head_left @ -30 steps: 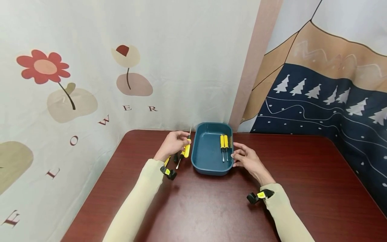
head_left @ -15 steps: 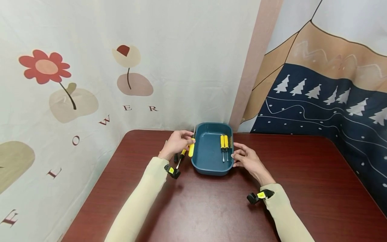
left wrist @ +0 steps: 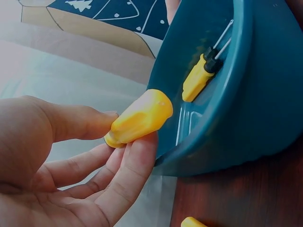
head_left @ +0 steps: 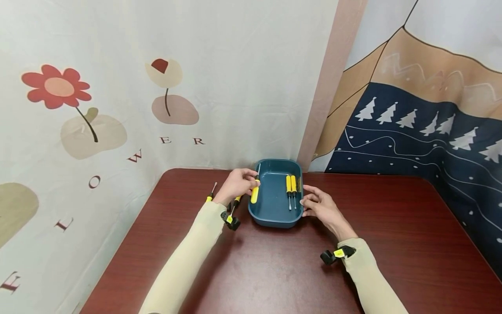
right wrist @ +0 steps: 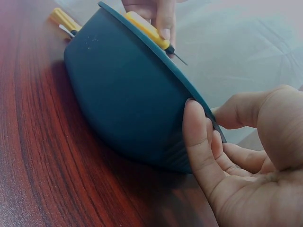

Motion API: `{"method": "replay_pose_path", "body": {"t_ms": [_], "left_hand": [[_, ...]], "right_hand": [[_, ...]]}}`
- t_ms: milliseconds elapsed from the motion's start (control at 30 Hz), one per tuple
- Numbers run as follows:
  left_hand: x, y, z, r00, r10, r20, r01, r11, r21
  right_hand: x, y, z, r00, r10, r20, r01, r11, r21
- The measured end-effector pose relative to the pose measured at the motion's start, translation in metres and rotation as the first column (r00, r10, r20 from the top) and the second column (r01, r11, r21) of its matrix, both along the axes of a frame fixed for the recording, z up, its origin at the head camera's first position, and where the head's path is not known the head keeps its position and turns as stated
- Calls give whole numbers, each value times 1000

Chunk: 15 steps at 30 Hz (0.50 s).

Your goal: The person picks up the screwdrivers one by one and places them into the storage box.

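My left hand (head_left: pixel 236 184) pinches a yellow-handled screwdriver (head_left: pixel 255 193) between thumb and fingers, its shaft pointing away. The screwdriver is over the left rim of a blue plastic tub (head_left: pixel 274 223). In the left wrist view the butt of its yellow handle (left wrist: pixel 150 112) faces the camera. Two yellow-and-black screwdrivers (head_left: pixel 291 185) lie side by side inside the tub, along its right side. My right hand (head_left: pixel 320 208) grips the tub's right wall; the right wrist view has fingers (right wrist: pixel 196 125) against the outside and the thumb at the rim.
Left of the tub, partly hidden by my left hand and wrist, a screwdriver (head_left: pixel 210 197) and another yellow-handled one (head_left: pixel 236 203) lie on the dark red table (head_left: pixel 266 270). A printed curtain (head_left: pixel 235 87) hangs right behind the tub.
My left hand has carried the screwdriver rightward, from beside the tub to over its left rim. A screwdriver behind the left wrist has come into sight. My right hand stays on the tub.
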<state>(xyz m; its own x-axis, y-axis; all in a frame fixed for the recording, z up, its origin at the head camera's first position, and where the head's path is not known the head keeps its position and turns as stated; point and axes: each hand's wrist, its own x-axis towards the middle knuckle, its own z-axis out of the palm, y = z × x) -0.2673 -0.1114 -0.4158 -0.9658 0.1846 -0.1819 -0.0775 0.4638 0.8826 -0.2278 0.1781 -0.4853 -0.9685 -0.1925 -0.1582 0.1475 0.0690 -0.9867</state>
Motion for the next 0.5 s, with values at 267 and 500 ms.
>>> {"method": "replay_pose_path", "body": {"t_ms": [267, 500], "left_hand": [[-8, 11, -2, 999, -29, -13, 29, 999, -44], [-11, 23, -3, 998, -59, -13, 58, 995, -82]], "right_hand": [[0, -1, 1, 1000, -4, 9, 4, 1000, 0], [0, -1, 1, 1000, -10, 14, 9, 1000, 9]]}}
